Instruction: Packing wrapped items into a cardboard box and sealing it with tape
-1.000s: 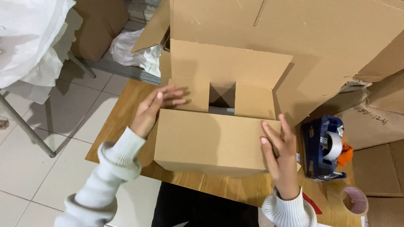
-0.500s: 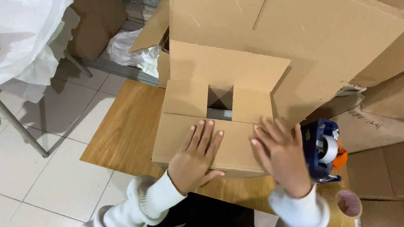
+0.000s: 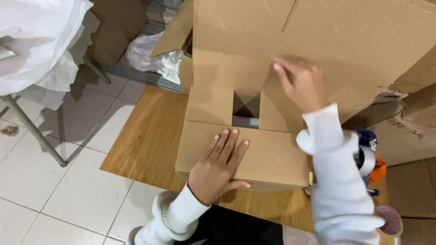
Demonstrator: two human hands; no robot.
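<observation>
A brown cardboard box (image 3: 272, 154) sits on a wooden table (image 3: 145, 140). Its near flap is folded down flat, and both side flaps are folded in with a gap between them. My left hand (image 3: 220, 165) lies flat on the near flap, fingers spread. My right hand (image 3: 299, 84) reaches over the box and touches the upright far flap (image 3: 227, 72) near its top edge, fingers curled on the edge. Both arms wear white knit sleeves.
A blue tape dispenser (image 3: 368, 154) with a roll lies right of the box, and a tape roll (image 3: 388, 220) sits near the table corner. Large cardboard sheets (image 3: 363, 36) stand behind. A white-covered table (image 3: 36, 50) is at left, over tiled floor.
My right hand has lifted off the near flap and reached forward to the far flap. My left hand stays pressed on the near flap.
</observation>
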